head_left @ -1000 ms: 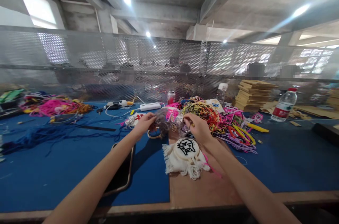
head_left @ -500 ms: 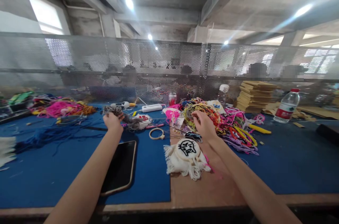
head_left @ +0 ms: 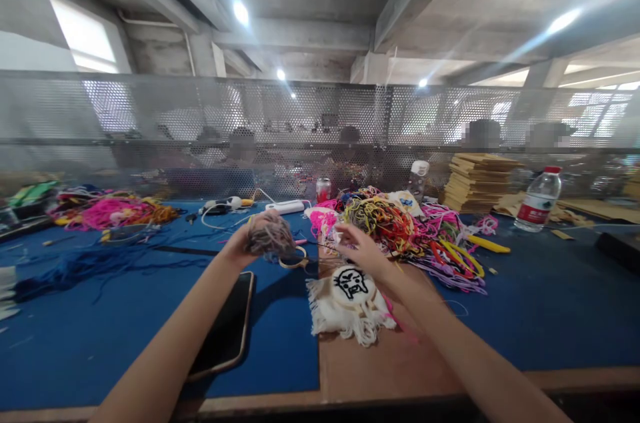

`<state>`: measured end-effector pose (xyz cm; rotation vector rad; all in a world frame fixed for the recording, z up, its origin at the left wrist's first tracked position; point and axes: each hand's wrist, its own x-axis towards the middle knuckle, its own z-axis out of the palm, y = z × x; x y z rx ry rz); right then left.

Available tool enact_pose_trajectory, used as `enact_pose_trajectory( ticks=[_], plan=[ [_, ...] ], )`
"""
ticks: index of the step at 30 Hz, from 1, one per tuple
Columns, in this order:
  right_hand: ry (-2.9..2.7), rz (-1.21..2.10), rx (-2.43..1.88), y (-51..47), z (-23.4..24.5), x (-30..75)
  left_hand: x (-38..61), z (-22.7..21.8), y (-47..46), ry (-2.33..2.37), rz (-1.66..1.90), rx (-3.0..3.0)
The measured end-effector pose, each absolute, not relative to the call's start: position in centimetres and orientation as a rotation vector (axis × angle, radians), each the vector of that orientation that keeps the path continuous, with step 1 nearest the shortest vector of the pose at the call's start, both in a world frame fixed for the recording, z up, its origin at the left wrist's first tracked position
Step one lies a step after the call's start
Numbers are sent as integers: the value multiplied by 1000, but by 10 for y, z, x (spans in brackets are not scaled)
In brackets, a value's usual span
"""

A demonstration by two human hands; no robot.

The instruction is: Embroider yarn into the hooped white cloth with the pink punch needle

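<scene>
My left hand point(head_left: 240, 246) is closed around a tangled bundle of grey yarn point(head_left: 273, 234), held up over the blue mat. To its right, my right hand point(head_left: 363, 251) has its fingers apart, in front of a large heap of multicoloured yarn point(head_left: 395, 216); I see nothing in it. Between my forearms lies a white fringed cloth in an embroidery hoop point(head_left: 353, 285), with a black face-like design stitched on it. A smaller wooden hoop point(head_left: 295, 265) is partly covered by the grey bundle. Beneath my left forearm rests a dark-screened phone point(head_left: 227, 326), partly hidden.
Pink and orange yarn point(head_left: 117, 209) and loose blue yarn point(head_left: 75, 273) lie at left. A power strip point(head_left: 287, 207) and drink can point(head_left: 323, 190) stand behind. At right are stacked brown packets point(head_left: 477, 183) and a water bottle point(head_left: 540, 203). A perforated metal screen point(head_left: 300, 116) closes the back.
My left hand has brought the grey yarn up and to the right, off the mat. My right hand has shifted left, away from the coloured heap.
</scene>
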<state>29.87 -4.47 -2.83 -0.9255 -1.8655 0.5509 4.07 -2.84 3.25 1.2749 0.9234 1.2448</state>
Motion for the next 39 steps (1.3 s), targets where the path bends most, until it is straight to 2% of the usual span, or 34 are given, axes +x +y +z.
enact_pose_trajectory(
  ticks=[5,9,11,16,26,39],
  plan=[
    [-1921,1204,-627,-68,-37,262,64,23,-45,547,765,1348],
    [-1801,1479,-666,-73,-34,258,65,20,-40,634,801,1383],
    [-1630,1433,-762,-64,-29,267,62,18,-30,738,901,1365],
    [-1145,1028,-859,-34,-14,312,47,12,-5,1094,1213,1366],
    [-819,733,-848,-16,1,382,7,3,20,1405,1714,880],
    [-855,537,-822,-21,7,379,4,1,26,1366,1772,799]
  ],
)
